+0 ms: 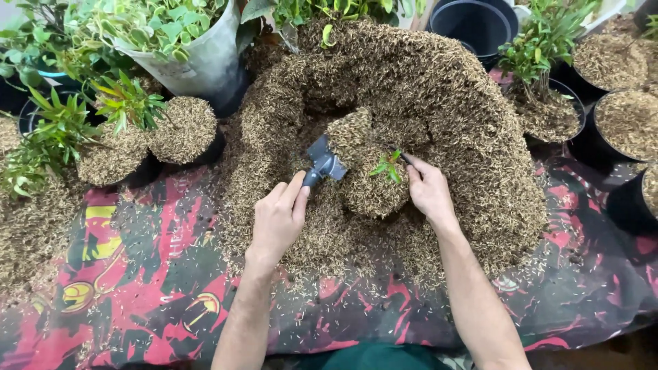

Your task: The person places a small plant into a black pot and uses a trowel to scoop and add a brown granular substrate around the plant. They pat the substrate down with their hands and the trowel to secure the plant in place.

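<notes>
My left hand [279,218] grips the handle of a grey scoop [324,163] heaped with brown husk, its blade raised over a small pot. That pot [373,192] is sunk in the big husk pile [439,116] and filled to the brim, with a small green seedling [388,166] standing in it. My right hand [428,188] rests on the pot's right side, fingers by the seedling's stem. The pot's wall is mostly hidden under husk.
Filled pots with plants stand at the left [184,129] and right [548,109]. An empty black pot [474,24] is at the back. A grey bag of greenery [205,55] leans behind. A red and black patterned sheet [151,274] covers the ground.
</notes>
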